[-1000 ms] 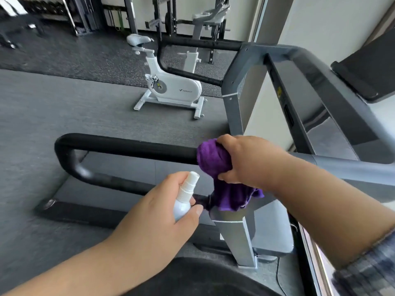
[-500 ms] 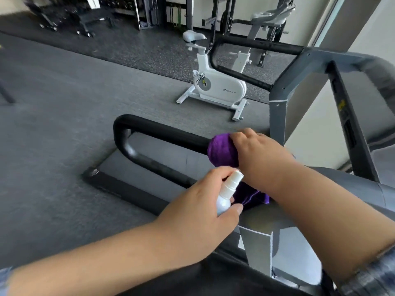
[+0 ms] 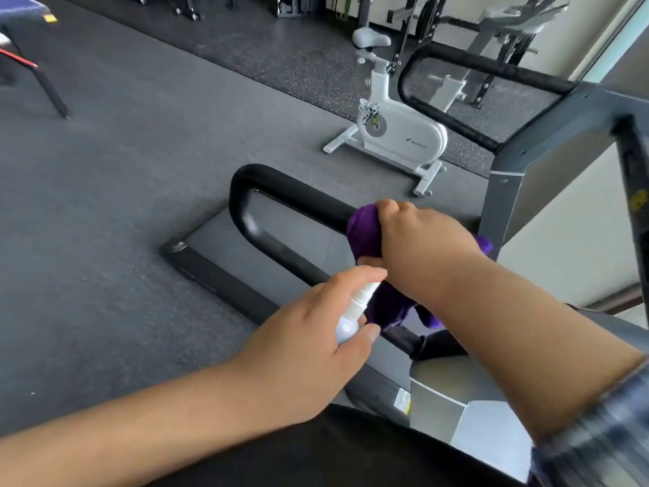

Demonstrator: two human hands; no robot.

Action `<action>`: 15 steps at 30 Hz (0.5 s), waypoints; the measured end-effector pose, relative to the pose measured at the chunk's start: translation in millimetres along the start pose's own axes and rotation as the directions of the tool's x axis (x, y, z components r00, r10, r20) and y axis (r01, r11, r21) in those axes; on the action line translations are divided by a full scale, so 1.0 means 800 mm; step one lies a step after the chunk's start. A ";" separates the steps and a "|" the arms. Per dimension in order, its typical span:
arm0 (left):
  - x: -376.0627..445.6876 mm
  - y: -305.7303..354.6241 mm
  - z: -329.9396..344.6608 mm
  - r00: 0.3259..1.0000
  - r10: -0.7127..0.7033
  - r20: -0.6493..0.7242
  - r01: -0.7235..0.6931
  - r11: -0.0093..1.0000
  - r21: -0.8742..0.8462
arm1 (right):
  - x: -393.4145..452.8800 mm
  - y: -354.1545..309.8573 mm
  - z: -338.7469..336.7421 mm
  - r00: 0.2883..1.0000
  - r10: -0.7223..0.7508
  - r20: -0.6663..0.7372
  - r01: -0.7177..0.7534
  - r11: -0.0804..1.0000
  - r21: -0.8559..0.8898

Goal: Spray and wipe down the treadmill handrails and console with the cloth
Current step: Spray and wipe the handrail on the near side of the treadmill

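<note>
1. Up close, the right hand (image 3: 426, 246) is clenched around a purple cloth (image 3: 365, 237), fingers curled over the top and thumb tucked beneath, pressing it onto the near handrail (image 3: 281, 189) of the treadmill.
2. The left hand (image 3: 309, 349) grasps a small white spray bottle (image 3: 353, 312): fingers wrapped round its body, forefinger laid over the nozzle top, thumb along the side. The nozzle sits just beside the hanging part of the cloth.
3. The cloth looks soft and nappy, bunched on the rail, with loose folds drooping below the wrist.
4. The handrail is a thick black tube, bent in a rounded loop, with a dull sheen on its lower run. It joins a grey metal upright (image 3: 505, 191).
5. A second black handrail (image 3: 491, 68) loops out on the far side of the frame.
6. Beyond, a white exercise bike (image 3: 400, 131) stands on the grey floor (image 3: 123, 205), with speckled black rubber matting and weight racks behind it.
7. A plaid sleeve (image 3: 604, 441) shows at the right forearm.
</note>
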State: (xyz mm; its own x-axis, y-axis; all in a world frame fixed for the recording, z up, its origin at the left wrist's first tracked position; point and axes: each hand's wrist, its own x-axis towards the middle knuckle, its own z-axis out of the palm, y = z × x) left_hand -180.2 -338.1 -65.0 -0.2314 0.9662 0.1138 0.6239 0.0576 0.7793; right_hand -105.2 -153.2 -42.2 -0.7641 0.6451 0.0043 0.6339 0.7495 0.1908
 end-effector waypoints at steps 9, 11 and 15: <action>0.005 -0.007 0.002 0.999 0.044 -0.023 -0.044 0.999 -0.002 | 0.017 -0.012 -0.006 0.997 0.059 0.043 -0.065 0.985 0.158; 0.005 -0.017 -0.007 0.998 0.039 -0.047 -0.039 0.999 -0.007 | 0.008 -0.005 -0.004 0.996 0.082 0.046 -0.088 0.984 0.154; 0.002 -0.051 -0.036 0.994 -0.031 -0.108 0.027 0.999 -0.040 | 0.012 -0.017 -0.008 0.994 0.103 0.026 -0.104 0.994 0.020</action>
State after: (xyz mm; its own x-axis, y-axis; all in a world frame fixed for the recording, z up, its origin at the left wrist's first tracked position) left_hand -227.8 -346.4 -78.8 -0.3301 0.9311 0.1553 0.5870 0.0737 0.8062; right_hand -121.9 -157.9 -38.1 -0.6911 0.7228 -0.0017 0.7121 0.6813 0.1697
